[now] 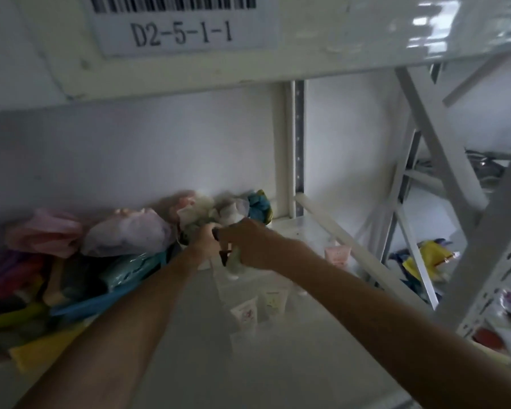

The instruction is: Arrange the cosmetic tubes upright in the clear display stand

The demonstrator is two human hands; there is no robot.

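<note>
Both my arms reach into a white shelf bay. My left hand [202, 242] and my right hand [255, 242] meet near the back, both closed around a pale greenish tube [233, 265] that hangs cap-down between them. Below the hands stands the clear display stand [242, 338], hard to make out in the blur. In it stand two white tubes, one with a pink print [245, 312] and one with a yellowish print [275, 301]. A pink tube [337, 255] stands further right near the shelf's side rail.
A pile of plastic-wrapped packets [124, 234] and coloured items [27, 293] fills the shelf's left side. More wrapped bundles [257, 206] sit at the back. The upper shelf with label D2-5-1-1 [183, 28] hangs low overhead. A white rail [351, 243] and uprights bound the right.
</note>
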